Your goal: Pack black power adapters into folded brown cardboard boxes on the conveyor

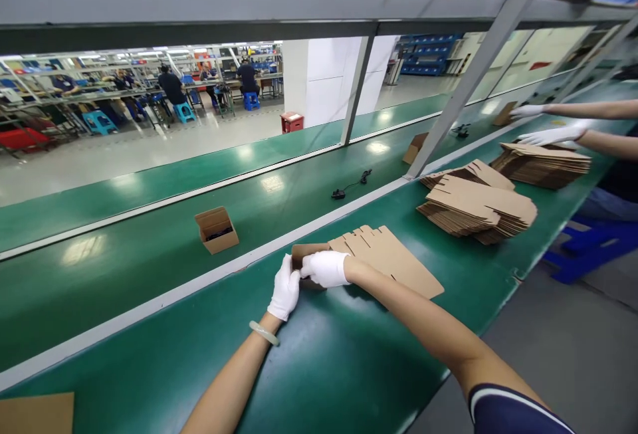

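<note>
Gloved in white, my left hand (286, 290) grips the left side of a small brown cardboard box (312, 248) on the green bench. My right hand (325, 268), also gloved, reaches over the box's opening with its fingers bent together. What those fingers hold is hidden; a bit of something dark shows beneath them. Just right of the box, flat cardboard blanks (393, 261) with slotted edges lie partly behind my right forearm.
On the conveyor belt beyond the pale rail are an open box (217, 230) with dark contents and a black adapter with cable (351, 185). Stacked blanks (476, 205) lie to the right. A co-worker's gloved hand (551, 135) rests on another stack. A metal post (478, 68) rises from the rail.
</note>
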`<state>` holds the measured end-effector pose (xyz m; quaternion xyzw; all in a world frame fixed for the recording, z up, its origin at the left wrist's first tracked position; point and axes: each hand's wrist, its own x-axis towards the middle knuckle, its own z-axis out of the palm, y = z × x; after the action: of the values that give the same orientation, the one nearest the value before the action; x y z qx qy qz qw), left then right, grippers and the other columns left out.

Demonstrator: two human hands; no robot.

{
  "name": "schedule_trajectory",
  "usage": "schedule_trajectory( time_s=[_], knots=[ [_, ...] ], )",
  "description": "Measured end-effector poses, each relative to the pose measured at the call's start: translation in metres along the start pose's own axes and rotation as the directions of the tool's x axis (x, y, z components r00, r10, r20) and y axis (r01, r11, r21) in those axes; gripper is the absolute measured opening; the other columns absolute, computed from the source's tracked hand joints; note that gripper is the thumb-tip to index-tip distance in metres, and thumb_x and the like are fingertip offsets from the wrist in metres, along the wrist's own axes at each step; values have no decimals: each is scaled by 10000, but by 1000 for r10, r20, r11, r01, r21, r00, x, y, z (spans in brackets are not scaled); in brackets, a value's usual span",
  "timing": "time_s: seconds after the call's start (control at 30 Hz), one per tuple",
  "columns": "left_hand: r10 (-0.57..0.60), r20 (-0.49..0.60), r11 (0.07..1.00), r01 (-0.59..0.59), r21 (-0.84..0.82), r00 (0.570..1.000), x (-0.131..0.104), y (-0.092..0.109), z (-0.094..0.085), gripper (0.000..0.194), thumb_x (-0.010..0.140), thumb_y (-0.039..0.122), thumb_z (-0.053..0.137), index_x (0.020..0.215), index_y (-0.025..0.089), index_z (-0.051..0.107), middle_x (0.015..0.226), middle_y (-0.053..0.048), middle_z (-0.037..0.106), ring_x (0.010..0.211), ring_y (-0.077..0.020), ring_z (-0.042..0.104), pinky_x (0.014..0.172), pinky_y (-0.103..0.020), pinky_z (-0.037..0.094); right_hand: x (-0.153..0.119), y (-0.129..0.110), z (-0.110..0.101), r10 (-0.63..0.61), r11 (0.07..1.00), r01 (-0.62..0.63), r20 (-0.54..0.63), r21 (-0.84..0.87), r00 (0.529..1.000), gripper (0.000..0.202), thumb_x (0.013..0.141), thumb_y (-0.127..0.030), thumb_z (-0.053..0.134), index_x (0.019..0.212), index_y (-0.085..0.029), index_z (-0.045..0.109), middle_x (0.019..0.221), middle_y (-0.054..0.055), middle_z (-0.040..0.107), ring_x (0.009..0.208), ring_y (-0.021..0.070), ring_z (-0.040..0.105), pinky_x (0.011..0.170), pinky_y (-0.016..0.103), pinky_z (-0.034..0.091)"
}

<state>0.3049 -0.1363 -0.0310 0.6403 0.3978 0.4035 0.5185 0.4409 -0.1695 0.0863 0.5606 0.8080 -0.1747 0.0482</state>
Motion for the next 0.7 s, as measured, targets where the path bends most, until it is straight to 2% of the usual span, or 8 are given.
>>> schedule_trajectory(
  time_s=[0.07,0.13,0.17,0.27,0.33,0.47,0.63,0.7],
  knots=[
    [19,-102,1000,-19,4,995,10,-3,-5,331,768,282,482,1074,185,561,1137,-95,608,1135,-263,511,1035,-425,324,-15,8,-4,-46,996,55,-133,68,990,252,790,-225,482,936,-238,688,928,17,670,850,168,602,758,254,443],
    [55,-236,998,-51,24,970,27,-4,-15,263,769,295,497,995,191,584,1087,-97,624,1121,-259,521,1023,-412,340,-34,28,-9,135,985,-96,-303,140,943,305,836,-227,405,1002,-248,660,1029,16,645,936,166,581,814,261,425],
    [71,-301,997,-60,45,951,38,-3,-22,243,773,306,502,970,190,585,1075,-102,625,1129,-259,515,1021,-406,341,-43,42,-11,304,951,-258,-363,172,881,316,850,-253,384,1022,-248,649,1063,25,632,952,179,577,815,276,424],
    [86,-419,993,-42,112,904,76,2,-44,232,808,346,475,955,187,559,1078,-123,610,1149,-270,501,1015,-419,336,-64,91,-16,729,672,-709,-358,212,584,397,849,-376,388,1140,-194,588,1157,117,578,957,261,578,769,350,433],
    [81,-454,990,-19,139,887,101,7,-58,240,834,369,446,961,189,540,1088,-134,601,1147,-278,502,1010,-434,330,-69,119,-15,844,528,-821,-244,217,478,451,821,-419,424,1124,-129,591,1136,179,574,954,299,576,737,368,434],
    [65,-487,986,20,168,871,128,12,-77,286,827,410,474,945,158,537,1063,-177,602,1129,-310,514,985,-461,343,-73,138,-7,869,493,-823,-104,282,484,321,803,-362,428,937,-168,646,991,136,636,887,254,598,680,312,432],
    [169,-583,970,-31,240,794,103,22,-74,457,805,417,515,1157,133,451,1351,-195,386,1316,-277,290,1091,-428,194,-81,127,-12,894,447,-775,-257,446,367,271,774,-356,458,927,-181,599,982,125,629,879,265,584,696,328,417],
    [206,-513,969,-102,223,833,80,32,-58,444,809,430,510,1158,160,461,1313,-160,437,1269,-250,368,1070,-398,253,-81,113,-17,851,525,-641,-377,560,367,275,759,-369,481,931,-174,569,945,112,626,857,250,574,705,322,417]
  ],
)
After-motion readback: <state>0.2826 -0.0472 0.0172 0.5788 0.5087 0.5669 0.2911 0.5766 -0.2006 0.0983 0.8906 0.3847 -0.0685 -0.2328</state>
